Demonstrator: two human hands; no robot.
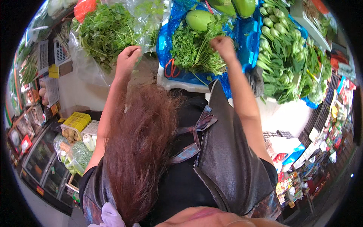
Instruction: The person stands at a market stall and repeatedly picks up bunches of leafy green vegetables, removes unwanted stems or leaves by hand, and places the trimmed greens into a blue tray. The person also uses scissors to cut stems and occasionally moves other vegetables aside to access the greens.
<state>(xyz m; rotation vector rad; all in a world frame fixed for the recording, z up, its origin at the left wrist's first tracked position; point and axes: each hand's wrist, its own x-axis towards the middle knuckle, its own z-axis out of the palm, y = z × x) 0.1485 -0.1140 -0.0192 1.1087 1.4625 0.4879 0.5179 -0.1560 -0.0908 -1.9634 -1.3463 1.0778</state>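
Observation:
My left hand (130, 59) is raised with curled, closed fingers, and nothing shows plainly in it. It is at the near right side of a big heap of leafy green herbs (106, 35) with clear plastic about it. My right hand (223, 47), slightly blurred, has bent fingers over the right side of a bunch of cilantro-like herbs (188, 46); whether it grips a stem I cannot tell. The bunch lies on blue plastic film (163, 42) over a white foam box (181, 86). A red band (171, 69) rests at its near left corner. A pale green gourd-like vegetable (200, 20) lies behind.
To the right are piled bok choy (283, 56) and a dark grey cloth (256, 82). More large green vegetables (244, 8) stand at the back. A yellow basket (76, 122) and bagged greens (78, 157) are low on the left. Long hair (139, 147) hangs before my chest.

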